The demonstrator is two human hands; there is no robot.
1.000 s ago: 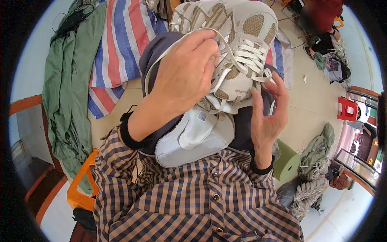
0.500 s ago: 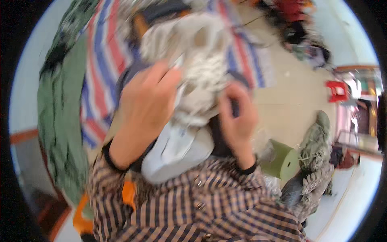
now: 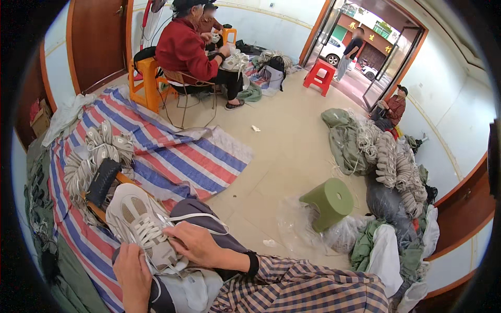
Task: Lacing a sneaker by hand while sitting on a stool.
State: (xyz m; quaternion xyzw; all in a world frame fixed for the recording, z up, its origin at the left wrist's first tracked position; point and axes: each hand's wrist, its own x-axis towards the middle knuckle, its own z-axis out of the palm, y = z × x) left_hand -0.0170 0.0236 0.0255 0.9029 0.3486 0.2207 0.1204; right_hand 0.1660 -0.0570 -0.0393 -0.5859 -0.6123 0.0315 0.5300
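The shoe (image 3: 136,213) lies at eight o'clock. Our right hand (image 3: 195,244) pinches its lace (image 3: 199,214); what our left hand (image 3: 133,274) grips, we cannot tell. Slack toward three o'clock might snag, twisting it.

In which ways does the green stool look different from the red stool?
The green stool has a mostly closed, rounded side; the red stool has separate legs with gaps. The green stool is nearer to the person's right hand; the red stool stands beside the open doorway. Nobody sits on either.
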